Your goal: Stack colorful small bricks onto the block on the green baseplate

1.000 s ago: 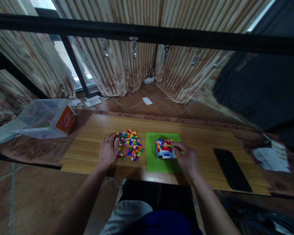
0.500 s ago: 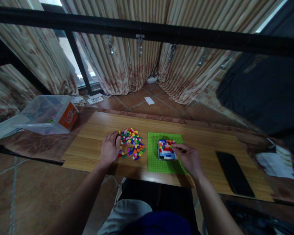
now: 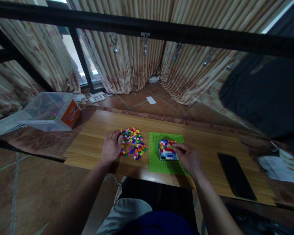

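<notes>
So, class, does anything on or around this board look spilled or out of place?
One white sheet looks stray: it lies by itself on the brown tiles beyond the wooden board. The loose bricks look gathered beside the left hand, not spilled.

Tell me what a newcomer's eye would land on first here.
Probably the bright green baseplate near the middle of the wooden board, carrying a multicoloured brick build with the right hand at its right side. Next, the scatter of small coloured bricks left of the baseplate, beside the left hand. Then the black flat object toward the board's right end.
</notes>
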Demonstrator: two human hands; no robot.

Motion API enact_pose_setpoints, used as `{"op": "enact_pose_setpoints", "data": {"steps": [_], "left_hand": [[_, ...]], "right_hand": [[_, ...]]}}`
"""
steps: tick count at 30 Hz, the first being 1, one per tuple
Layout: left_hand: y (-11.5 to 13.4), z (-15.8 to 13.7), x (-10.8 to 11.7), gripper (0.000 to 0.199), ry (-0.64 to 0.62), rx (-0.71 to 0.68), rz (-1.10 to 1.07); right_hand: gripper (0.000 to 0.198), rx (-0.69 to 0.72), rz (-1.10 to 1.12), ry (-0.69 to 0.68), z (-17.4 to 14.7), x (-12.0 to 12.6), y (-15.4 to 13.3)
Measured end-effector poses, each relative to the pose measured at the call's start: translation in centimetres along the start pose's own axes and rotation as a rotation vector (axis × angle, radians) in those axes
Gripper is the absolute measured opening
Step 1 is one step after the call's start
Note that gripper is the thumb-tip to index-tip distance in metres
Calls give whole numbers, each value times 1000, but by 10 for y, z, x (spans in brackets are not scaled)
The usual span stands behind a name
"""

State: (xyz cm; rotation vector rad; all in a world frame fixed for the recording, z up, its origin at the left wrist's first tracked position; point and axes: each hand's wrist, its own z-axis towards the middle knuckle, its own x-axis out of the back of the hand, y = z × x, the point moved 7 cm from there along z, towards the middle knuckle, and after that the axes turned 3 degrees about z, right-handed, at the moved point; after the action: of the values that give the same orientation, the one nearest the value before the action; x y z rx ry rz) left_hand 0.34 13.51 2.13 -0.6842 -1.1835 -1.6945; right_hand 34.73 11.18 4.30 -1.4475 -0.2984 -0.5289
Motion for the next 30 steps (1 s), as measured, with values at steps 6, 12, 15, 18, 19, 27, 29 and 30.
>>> {"op": "enact_pose_setpoints", "data": {"steps": [6, 12, 15, 18, 19, 27, 29, 30], "left_hand": [[0, 0, 1, 44, 4, 2, -5], [1, -1, 2, 45, 4, 10, -3], [1, 0, 1, 45, 4, 2, 6], [0, 0, 0, 45, 1, -1, 15], [0, 0, 0, 45, -1, 0, 15], [0, -1, -1, 46, -6, 3, 30], [0, -1, -1, 46, -6, -3, 28], [0, -1, -1, 46, -7, -4, 27]], "right_hand": [[21, 56, -26, -22, 1, 0, -1], [23, 57, -14, -29, -1, 0, 1], [23, 84, -16, -35, -2, 0, -1], [23, 122, -21, -40, -3, 1, -5], [22, 129, -24, -43, -3, 1, -7], [23, 97, -53, -79, -3, 2, -8], [24, 85, -42, -58, -2, 4, -4], [24, 73, -24, -34, -2, 6, -1]]}}
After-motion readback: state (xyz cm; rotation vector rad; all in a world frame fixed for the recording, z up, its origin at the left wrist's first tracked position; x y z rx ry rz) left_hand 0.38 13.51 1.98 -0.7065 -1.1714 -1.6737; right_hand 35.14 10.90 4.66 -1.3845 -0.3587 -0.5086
